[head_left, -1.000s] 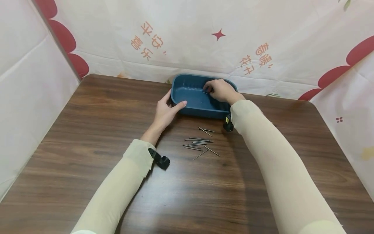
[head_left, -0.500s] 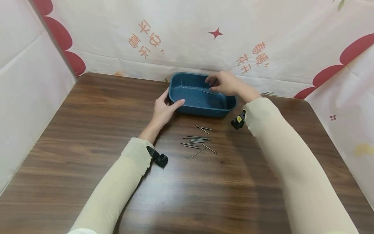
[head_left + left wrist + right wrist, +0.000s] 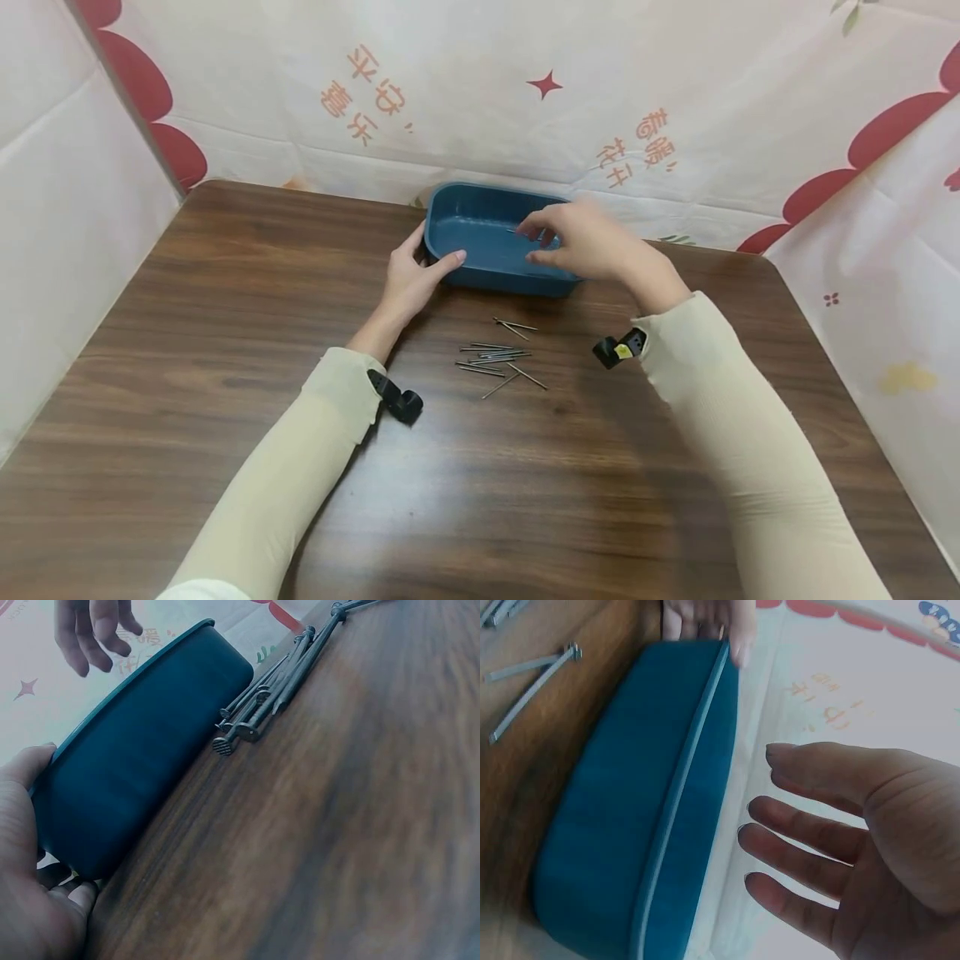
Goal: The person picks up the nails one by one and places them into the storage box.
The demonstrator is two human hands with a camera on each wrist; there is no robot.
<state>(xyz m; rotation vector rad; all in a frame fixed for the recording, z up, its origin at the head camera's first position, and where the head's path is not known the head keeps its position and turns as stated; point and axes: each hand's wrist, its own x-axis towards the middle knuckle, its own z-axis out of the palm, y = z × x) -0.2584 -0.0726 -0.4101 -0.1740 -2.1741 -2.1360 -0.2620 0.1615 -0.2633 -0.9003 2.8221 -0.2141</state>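
Observation:
A blue plastic bin (image 3: 502,282) stands at the back of the wooden table. My left hand (image 3: 409,282) grips its left end, the thumb over the rim and the fingers round the corner in the left wrist view. Above the bin's right side is my right hand (image 3: 588,242), fingers spread and loosely bent, holding nothing; the right wrist view shows its bare palm. Inside the bin lies a nail (image 3: 512,231), partly hidden by the right fingers. In front of the bin several metal nails (image 3: 255,712) lie in a loose pile on the table.
The brown wooden table (image 3: 480,500) extends toward me and to both sides. A white printed cloth (image 3: 465,100) hangs close behind the bin. Black wrist cameras (image 3: 621,348) sit on both sleeves.
My right hand has let go of a nail inside the bin, risen and moved back toward me, fingers opening. The left hand has kept its grip on the bin. The head view has shifted slightly.

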